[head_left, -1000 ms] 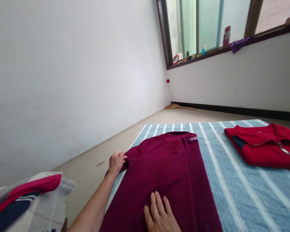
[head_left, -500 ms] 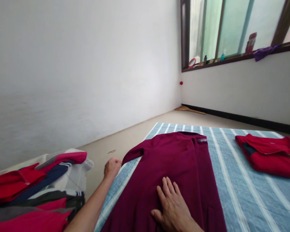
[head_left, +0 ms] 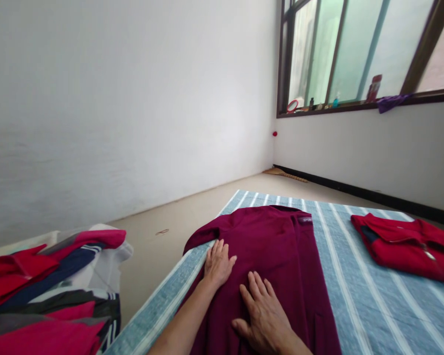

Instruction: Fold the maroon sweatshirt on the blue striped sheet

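Note:
A maroon jacket (head_left: 270,231) lies partly folded on a blue-and-white striped cloth (head_left: 344,296), its collar pointing away from me. Its left sleeve bends out over the cloth's edge. My left hand (head_left: 218,264) rests on the jacket's left side near that sleeve, fingers stretched out. Flat on the middle of the jacket lies my right hand (head_left: 261,308), fingers extended and thumb apart. Neither hand grips the fabric. The jacket's lower part runs out of view under my forearms.
A folded red jacket (head_left: 403,246) lies on the cloth at right. A heap of red, navy and black clothes (head_left: 52,281) sits in a whitish container at left. A broom (head_left: 284,174) lies by the far corner. Small items and a bottle (head_left: 373,88) stand on the windowsill.
My left hand has moved right from beside the sleeve end onto the jacket and its closed fingers have opened. My right hand stays flat on it. The view has shifted slightly.

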Available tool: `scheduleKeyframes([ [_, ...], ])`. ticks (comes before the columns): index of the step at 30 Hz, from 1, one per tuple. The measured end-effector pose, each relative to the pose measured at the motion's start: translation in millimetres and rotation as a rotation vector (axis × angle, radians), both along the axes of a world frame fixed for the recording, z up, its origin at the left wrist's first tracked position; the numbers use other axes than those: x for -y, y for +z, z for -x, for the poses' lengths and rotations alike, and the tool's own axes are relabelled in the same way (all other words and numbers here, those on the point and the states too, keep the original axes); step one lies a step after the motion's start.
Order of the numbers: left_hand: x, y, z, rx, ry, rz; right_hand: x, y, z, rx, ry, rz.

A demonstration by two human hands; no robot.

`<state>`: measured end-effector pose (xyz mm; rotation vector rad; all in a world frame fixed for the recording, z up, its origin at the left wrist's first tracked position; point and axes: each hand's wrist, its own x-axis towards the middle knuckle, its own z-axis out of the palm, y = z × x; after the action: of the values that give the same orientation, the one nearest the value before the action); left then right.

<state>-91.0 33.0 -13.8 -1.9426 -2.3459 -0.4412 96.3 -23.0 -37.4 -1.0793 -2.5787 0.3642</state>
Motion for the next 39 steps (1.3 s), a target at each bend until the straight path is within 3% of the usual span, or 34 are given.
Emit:
scheduleKeyframes([
  [4, 0, -10.0, 2, -0.052, 0.048, 0.082, 0, 0.6, 1, 0.004, -0.001, 0.011],
  [12, -1, -11.3, 3, -0.131, 0.057, 0.13, 2, 8.7, -1, 0.039, 0.006, 0.096],
  [29, -1, -16.6, 6, -0.053, -0.001, 0.059, 3, 13.2, -9, -0.025, -0.015, 0.079],
  [39, 1, -14.9, 31, 0.078, -0.142, -0.031, 3, 13.1, -11, -0.043, -0.009, 0.068],
])
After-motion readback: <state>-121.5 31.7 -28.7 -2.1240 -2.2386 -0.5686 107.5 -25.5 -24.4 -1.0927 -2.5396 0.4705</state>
